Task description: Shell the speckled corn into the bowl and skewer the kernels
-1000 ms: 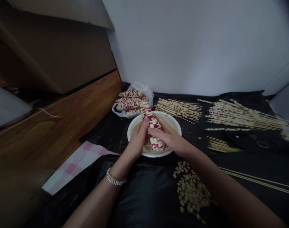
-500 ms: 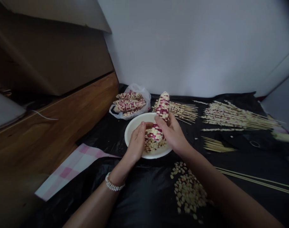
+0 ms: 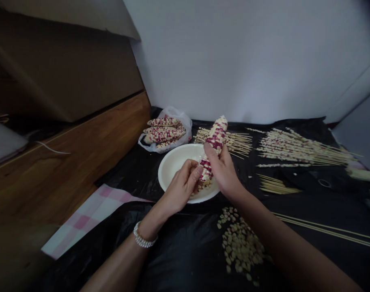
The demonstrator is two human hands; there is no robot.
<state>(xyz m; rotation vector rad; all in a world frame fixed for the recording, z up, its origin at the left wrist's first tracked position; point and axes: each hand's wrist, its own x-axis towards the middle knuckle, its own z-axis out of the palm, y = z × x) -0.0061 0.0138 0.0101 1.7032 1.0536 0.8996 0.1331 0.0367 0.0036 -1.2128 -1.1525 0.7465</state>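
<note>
Cob (image 3: 217,132), kernel-knobbly, tapered, right hand (image 3: 225,173) wrapped round its middle, left hand (image 3: 182,183) pinched at its lower edge

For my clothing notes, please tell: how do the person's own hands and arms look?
The left hand is ungloved, with a bracelet of pale, bead-like rows on its wrist. The right hand is ungloved too, and no sleeve shows.

Cob (image 3: 217,134) tilts further R, L grip (image 3: 181,183) now curled nr btm.
</note>
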